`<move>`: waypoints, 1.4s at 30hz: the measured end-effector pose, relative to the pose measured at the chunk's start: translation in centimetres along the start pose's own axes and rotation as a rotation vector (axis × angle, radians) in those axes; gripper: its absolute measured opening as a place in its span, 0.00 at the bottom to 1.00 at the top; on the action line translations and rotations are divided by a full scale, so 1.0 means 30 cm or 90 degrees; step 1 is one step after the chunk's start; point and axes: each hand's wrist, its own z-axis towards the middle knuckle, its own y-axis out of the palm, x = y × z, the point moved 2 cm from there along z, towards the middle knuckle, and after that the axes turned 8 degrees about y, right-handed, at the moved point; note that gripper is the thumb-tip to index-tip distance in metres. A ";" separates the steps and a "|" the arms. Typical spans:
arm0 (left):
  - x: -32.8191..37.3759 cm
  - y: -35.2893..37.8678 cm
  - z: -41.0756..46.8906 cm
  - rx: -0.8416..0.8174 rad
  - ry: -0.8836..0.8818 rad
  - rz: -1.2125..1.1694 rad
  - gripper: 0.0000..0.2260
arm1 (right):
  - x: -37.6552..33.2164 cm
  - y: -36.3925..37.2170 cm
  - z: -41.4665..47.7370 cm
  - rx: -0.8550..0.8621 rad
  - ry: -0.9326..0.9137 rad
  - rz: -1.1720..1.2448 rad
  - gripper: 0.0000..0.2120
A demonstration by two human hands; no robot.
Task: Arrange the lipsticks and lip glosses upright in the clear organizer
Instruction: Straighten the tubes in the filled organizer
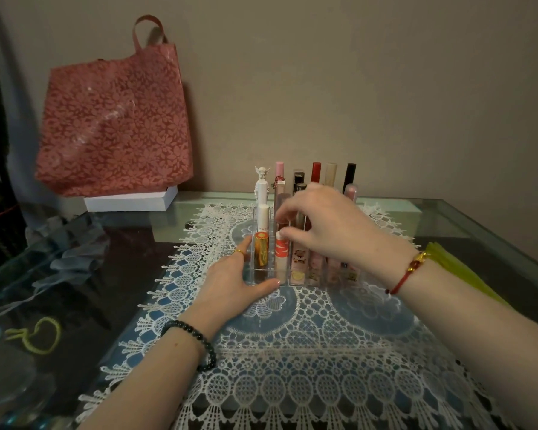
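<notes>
Bracing left hand [230, 279]: open and flat on the mat, fingers straight and together along the organizer's left wall, thumb stretched along the foot of its front wall; it touches the plastic and grips nothing.
Left wrist: black bead bracelet [193, 339]; a gold ring [239, 252] sits on one straight finger.
Hair tie [38, 336]: yellow-green, on the glass well to the left of the left fingers.
Lace mat [292, 352]: white, under both hands, on the glass table [448, 218].
Right wrist: red cord bracelet [407, 271] with a gold charm.
Clear organizer [263, 276]: upright on the mat, in the angle between the left thumb and left fingers, below the right fingertips.
Gold tube [261, 252]: front-left slot, just beside the left fingertips.
White-and-orange tube [281, 256]: upright in the next slot, directly under the right thumb.
Right hand [326, 225]: reaches over the organizer; thumb and forefinger curled, tips near together. The thumb tip touches the top of the white-and-orange tube; I cannot tell whether the pinch clamps it or the pale tube behind.
Pink patterned tubes [316, 265]: front slots beneath the right palm.
Back rows: all upright beyond the right fingers, namely a white winged-top tube [261, 184], pink cap [279, 178], red cap [316, 173], cream cap [330, 175] and black cap [350, 176].
Grey-blue cloth [72, 252]: crumpled, left of the left fingers.
White box [131, 201]: far left, beyond the fingers.
Pink floral bag [112, 125]: stands on the box against the wall.
</notes>
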 end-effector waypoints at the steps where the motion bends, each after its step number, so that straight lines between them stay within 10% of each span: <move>1: 0.000 -0.001 0.000 0.001 0.006 0.003 0.40 | -0.003 0.013 -0.003 -0.001 0.003 -0.003 0.11; 42: 0.007 0.002 -0.001 -0.011 -0.025 -0.031 0.40 | 0.053 0.015 -0.034 -0.088 0.094 0.030 0.10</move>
